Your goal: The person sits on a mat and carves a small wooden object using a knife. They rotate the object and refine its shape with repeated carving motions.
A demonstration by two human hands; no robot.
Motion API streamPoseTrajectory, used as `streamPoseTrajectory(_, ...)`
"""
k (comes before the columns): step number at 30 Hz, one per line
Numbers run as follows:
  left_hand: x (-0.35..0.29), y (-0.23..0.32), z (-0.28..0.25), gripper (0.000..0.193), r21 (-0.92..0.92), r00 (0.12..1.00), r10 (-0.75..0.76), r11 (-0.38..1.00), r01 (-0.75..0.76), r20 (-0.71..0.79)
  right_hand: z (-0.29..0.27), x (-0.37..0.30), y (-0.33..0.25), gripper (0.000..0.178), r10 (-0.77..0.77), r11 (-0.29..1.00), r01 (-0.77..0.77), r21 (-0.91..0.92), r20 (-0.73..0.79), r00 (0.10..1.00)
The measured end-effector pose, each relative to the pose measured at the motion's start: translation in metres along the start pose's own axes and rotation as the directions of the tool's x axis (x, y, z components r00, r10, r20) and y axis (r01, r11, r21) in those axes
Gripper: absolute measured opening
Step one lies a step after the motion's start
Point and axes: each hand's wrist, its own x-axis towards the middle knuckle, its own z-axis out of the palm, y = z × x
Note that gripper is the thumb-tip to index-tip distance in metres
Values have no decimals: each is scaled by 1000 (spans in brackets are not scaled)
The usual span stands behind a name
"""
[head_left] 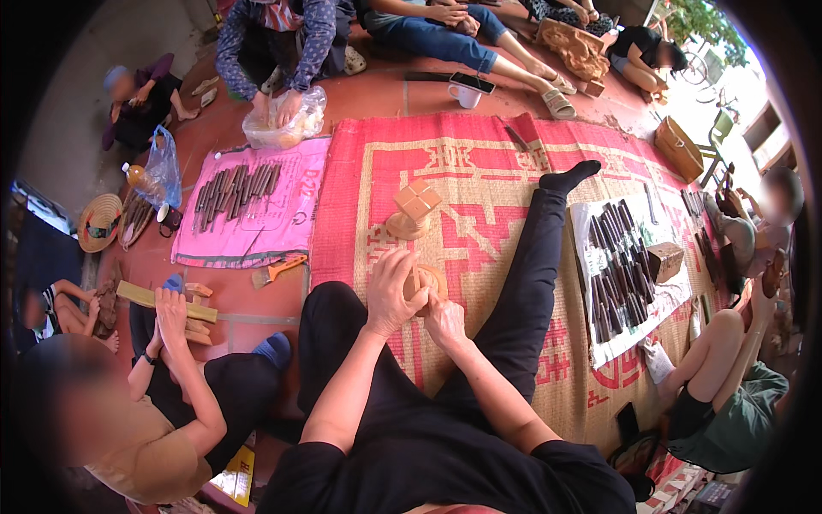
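Grips round wooden piece (435, 278) in left hand (394, 295); cannot tell grip of right hand (446, 324). Notes lettering (309, 182) near pink sheet (287, 210) right edge, amber-liquid bottle (140, 182) beyond left.

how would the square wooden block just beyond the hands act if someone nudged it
The square wooden block looks solid, so it's probably stiff. Its flat faces suggest it would slide rather than roll. It might tip, since it seems perched on a round wooden piece.
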Motion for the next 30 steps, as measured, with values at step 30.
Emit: streamPoseTrajectory(30,-2,-1,-5,60,-16,1000,-16,1000,16,0,8,7,43,59,111,983,-97,-153,84,990)
